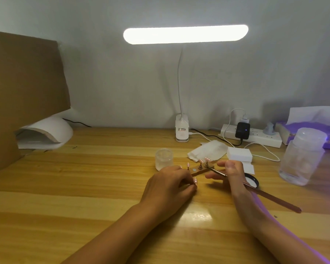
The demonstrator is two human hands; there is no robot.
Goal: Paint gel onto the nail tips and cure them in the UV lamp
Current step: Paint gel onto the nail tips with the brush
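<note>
A brown holder strip (197,172) lies on the wooden desk with several pink nail tips (204,161) standing on small pegs. My left hand (170,184) pinches one peg with a pink nail tip (195,181) just in front of the strip. My right hand (231,174) grips a long brown brush (265,193), whose fine end points at the strip near the standing tips. A black gel pot lid (252,181) sits partly hidden behind my right hand. The white UV lamp (46,133) stands at the back left, its opening facing right.
A small clear jar (163,158) stands left of the strip. Folded tissue (208,152), a white block (239,154) and a large clear bottle (301,157) lie to the right. A desk lamp base (182,130), power strip (251,135) and cardboard sheet (25,88) line the back.
</note>
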